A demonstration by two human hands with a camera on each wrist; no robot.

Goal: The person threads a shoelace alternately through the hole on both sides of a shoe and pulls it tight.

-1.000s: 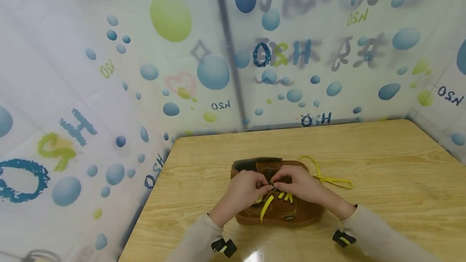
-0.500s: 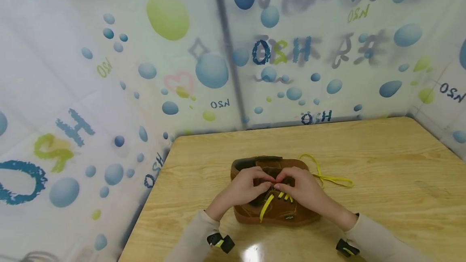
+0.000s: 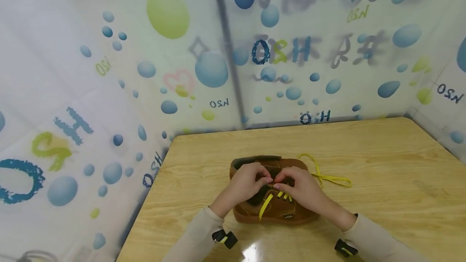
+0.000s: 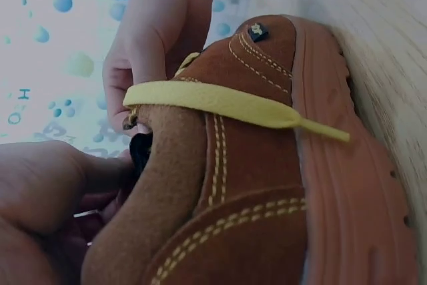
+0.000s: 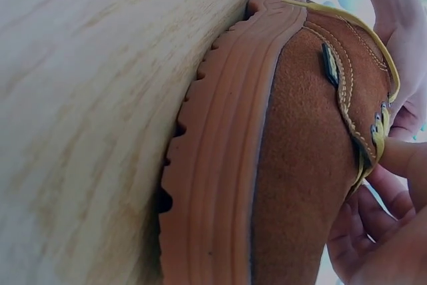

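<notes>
A brown suede shoe [image 3: 302,211] with a thick rubber sole [image 5: 213,165] stands on the wooden table, toe to the right. My left hand [image 3: 245,183] is over its opening, thumb and forefinger pinching a black edge [image 4: 139,151] that looks like the tongue. From the other side my right hand [image 3: 302,185] grips the eyelet edge, its thumb [image 5: 398,157] beside the laced eyelets and its fingers behind them. One end of the yellow shoelace [image 4: 213,98] hangs down the shoe's near side. Both hands' fingertips are close together, partly hidden behind the shoe in the wrist views.
The lace's other length [image 3: 336,179] lies looped on the table [image 3: 386,161], to the right of the shoe. Behind the table's far edge stands a pale curtain [image 3: 320,19] printed with blue and green bubbles.
My fingertips met over the shoe's throat half a second ago. Now the left fingertips have drawn slightly left, leaving a small gap. The shoe and the loose lace stay put.
</notes>
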